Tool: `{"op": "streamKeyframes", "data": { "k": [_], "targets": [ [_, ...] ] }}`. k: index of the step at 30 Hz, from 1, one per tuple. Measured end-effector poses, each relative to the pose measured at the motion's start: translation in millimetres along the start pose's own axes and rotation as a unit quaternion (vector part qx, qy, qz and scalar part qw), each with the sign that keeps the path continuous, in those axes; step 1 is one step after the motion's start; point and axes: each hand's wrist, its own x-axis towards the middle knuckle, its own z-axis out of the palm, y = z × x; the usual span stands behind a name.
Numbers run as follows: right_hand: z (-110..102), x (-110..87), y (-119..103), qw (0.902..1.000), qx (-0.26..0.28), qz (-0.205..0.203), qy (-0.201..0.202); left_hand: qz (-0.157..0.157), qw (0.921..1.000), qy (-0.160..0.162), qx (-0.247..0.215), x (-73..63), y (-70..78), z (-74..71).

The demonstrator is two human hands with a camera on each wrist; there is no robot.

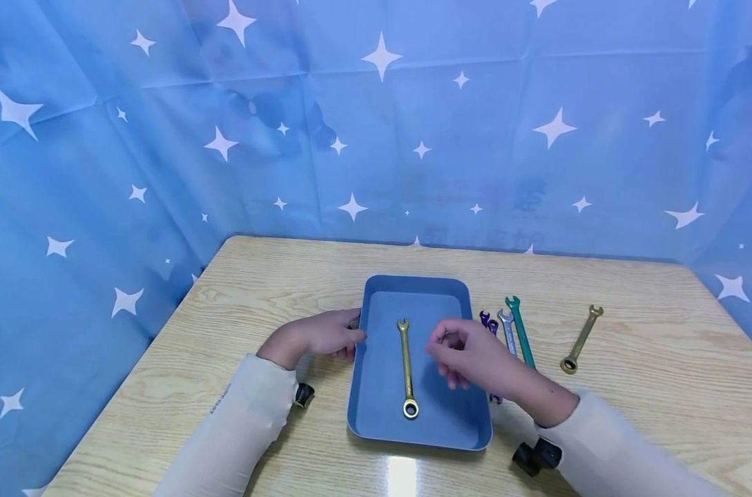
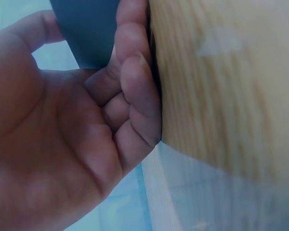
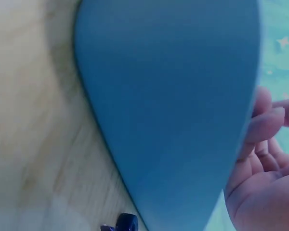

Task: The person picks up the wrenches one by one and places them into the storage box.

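A blue rectangular tray (image 1: 438, 300) lies on the table, with a gold combination wrench (image 1: 407, 366) lengthwise inside it. My left hand (image 1: 326, 335) holds the tray's left side, thumb at the rim and fingers outside against the wall. In the left wrist view, those fingers (image 2: 137, 91) bend low beside the tabletop. Over the tray's right half hovers my right hand (image 1: 478, 355), its fingers loosely bent with nothing seen between them. The right wrist view shows this hand (image 3: 269, 168) beyond the tray's outer wall (image 3: 168, 96).
Right of the tray lie purple wrenches (image 1: 493, 326), a silver wrench (image 1: 508, 331) and a green wrench (image 1: 521, 331), partly hidden by my right hand. Another gold wrench (image 1: 581, 342) lies farther right. A starred blue curtain (image 1: 413, 172) hangs behind the wooden table (image 1: 276, 276).
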Motion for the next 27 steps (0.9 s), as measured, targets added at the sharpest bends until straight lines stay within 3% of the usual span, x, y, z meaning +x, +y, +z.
{"op": "streamKeyframes", "data": {
  "k": [12, 27],
  "targets": [
    [-18, -25.9, 4, 0.9997, -0.015, -0.02, 0.002, 0.001, 1.0, 0.004, 0.0, -0.9, 1.0, 1.0],
    [-43, -35.3, 12, 0.987, -0.105, -0.044, 0.113, -0.001, 0.9999, 0.009, 0.006, -1.1, 1.0, 0.9]
  ]
}}
